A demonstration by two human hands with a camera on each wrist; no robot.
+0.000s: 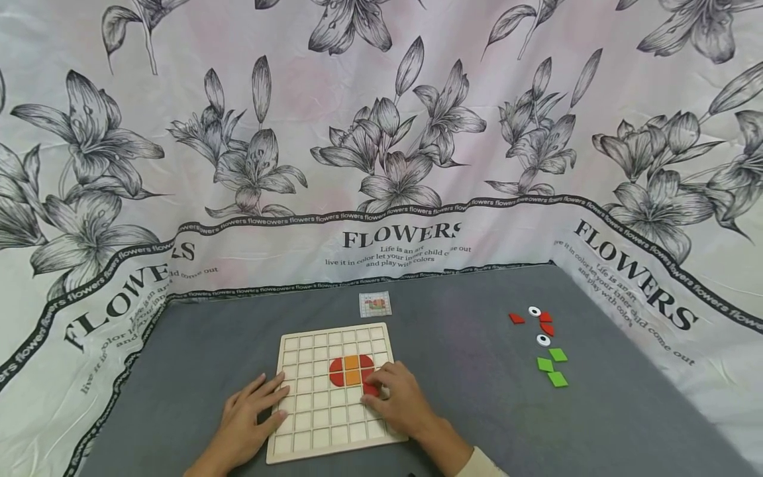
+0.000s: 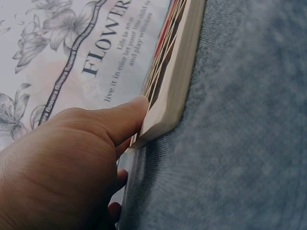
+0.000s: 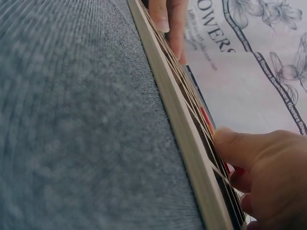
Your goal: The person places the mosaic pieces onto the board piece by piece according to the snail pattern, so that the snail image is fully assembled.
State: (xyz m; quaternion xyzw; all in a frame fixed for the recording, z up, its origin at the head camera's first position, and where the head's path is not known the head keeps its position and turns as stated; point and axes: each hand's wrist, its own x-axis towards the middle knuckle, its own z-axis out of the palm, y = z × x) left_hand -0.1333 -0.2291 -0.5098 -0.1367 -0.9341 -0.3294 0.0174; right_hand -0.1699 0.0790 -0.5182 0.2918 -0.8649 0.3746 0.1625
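A pale wooden grid board [image 1: 322, 419] lies on the grey cloth in front of me. Set in its cells are red curved pieces [image 1: 336, 372] around two orange squares [image 1: 352, 369]. My right hand [image 1: 401, 399] pinches a red piece [image 1: 371, 389] between thumb and fingers over the board's right side, just below those pieces; the fingers partly cover it. Along the board's left edge rests my left hand [image 1: 247, 414], its fingers extended and spread. In the left wrist view the left thumb [image 2: 129, 117] touches the board's edge near a corner.
Behind the board lies a small picture card [image 1: 374, 304]. Off to the right are loose red pieces [image 1: 516, 318], two white rings with dark centres [image 1: 543, 340] and several green diamonds [image 1: 558, 379]. A flower-printed curtain [image 1: 405, 165] borders the table at the back and sides.
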